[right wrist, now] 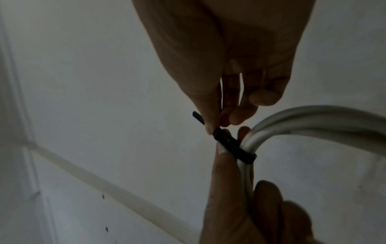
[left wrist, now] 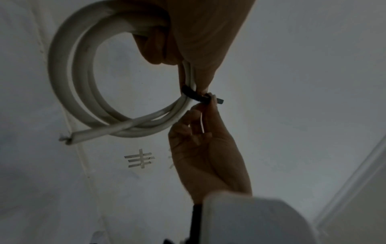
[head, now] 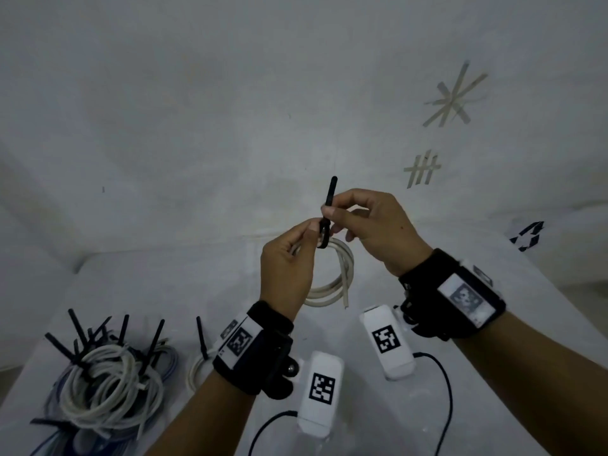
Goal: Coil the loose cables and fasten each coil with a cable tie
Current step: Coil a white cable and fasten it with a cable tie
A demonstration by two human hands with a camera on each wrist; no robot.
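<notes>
Two hands meet: left hand [head: 285,268] grips off-white coil [head: 332,284], right hand [head: 371,225] pinches black tie [head: 330,199].

Dim white wall [head: 230,93]; taped marks [head: 454,97]

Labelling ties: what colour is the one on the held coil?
Black cable tie; clearest in the right wrist view.

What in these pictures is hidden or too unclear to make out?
- Head view: left hand covers part of the white cable coil.
- Wrist views: right hand fingertips hide whether the black cable tie is locked.
- Head view: pile of tied cables is cut off by the bottom edge.
</notes>
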